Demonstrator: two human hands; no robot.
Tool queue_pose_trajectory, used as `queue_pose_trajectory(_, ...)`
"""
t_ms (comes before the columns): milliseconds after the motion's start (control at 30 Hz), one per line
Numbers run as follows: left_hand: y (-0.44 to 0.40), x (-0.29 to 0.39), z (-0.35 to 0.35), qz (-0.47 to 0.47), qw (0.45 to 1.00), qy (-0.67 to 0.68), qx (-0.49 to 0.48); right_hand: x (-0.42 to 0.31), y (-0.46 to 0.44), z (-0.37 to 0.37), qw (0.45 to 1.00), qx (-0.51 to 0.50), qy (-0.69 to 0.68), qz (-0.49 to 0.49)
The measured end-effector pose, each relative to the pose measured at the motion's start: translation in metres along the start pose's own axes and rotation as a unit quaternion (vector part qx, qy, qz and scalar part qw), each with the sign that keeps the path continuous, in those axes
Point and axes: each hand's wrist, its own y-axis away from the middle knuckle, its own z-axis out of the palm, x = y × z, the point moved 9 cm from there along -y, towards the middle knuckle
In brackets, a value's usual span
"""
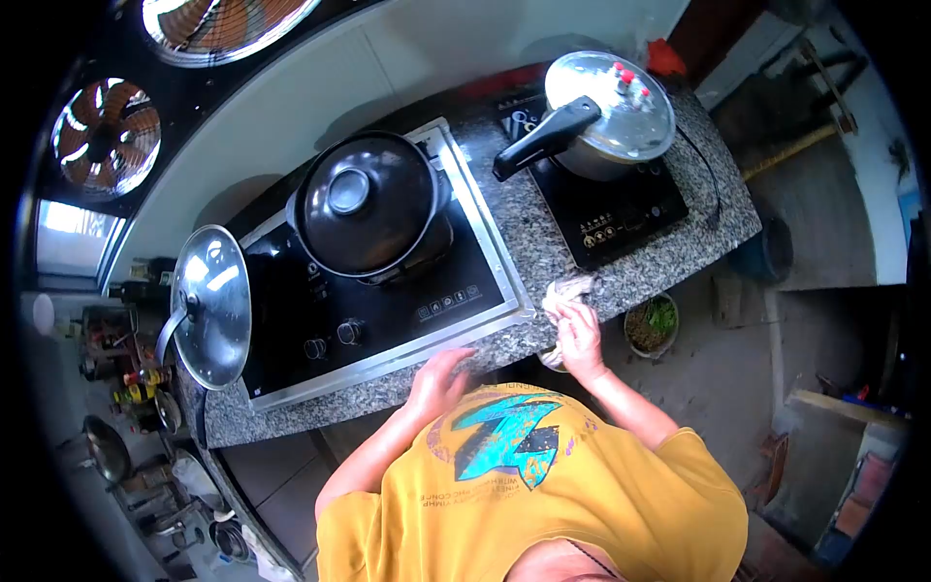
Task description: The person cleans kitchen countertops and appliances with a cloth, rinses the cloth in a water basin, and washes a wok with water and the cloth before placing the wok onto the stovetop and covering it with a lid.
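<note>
My right hand point(582, 339) pinched a crumpled cloth point(569, 292) on the granite countertop point(534, 225), just right of the built-in cooktop point(283, 361). My left hand point(435, 390), thumb apart from blurred fingers, was positioned near the cooktop's front edge. A lidded black pot point(383, 218) stood on the cooktop.

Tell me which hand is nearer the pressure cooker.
Right: the right hand holds a cloth at the counter edge before the pressure cooker; the left hand is farther left, before the cooktop.
</note>
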Motion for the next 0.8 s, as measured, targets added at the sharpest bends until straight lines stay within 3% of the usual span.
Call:
queue_pose_trajectory(67,0.001,-0.007,0.002,-0.019,0.999,0.023,-0.019,-0.046,-0.024,0.003,0.996,0.041,-0.056,-0.058)
queue_pose_trajectory(167,0.01,-0.011,-0.005,-0.048,0.999,0.018,-0.005,-0.088,-0.053,0.054,0.982,-0.09,0.073,-0.149)
queue_pose_trajectory(233,0.021,-0.024,-0.006,-0.055,0.998,0.014,0.007,-0.067,-0.052,0.104,0.965,-0.177,0.095,-0.169)
queue_pose_trajectory(267,0.027,-0.027,-0.008,-0.064,0.998,0.015,0.013,-0.062,-0.058,0.115,0.961,-0.158,0.092,-0.206)
queue_pose_trajectory(367,0.054,-0.048,-0.009,-0.132,0.99,0.027,0.032,-0.053,-0.12,0.135,0.958,-0.167,0.082,-0.217)
queue_pose_trajectory(433,0.067,-0.06,-0.011,-0.178,0.982,0.045,0.05,-0.05,-0.175,0.142,0.976,-0.117,0.061,-0.174)
queue_pose_trajectory(533,0.082,-0.065,-0.009,-0.165,0.983,0.046,0.065,-0.039,-0.253,0.173,0.983,-0.077,0.068,-0.149)
queue_pose_trajectory(633,0.097,-0.073,-0.003,-0.171,0.98,0.062,0.083,-0.029,-0.322,0.221,0.977,-0.141,0.138,-0.076)
queue_pose_trajectory(800,0.105,-0.066,-0.004,-0.168,0.982,0.036,0.077,-0.016,-0.355,0.254,0.966,-0.092,0.216,-0.112)
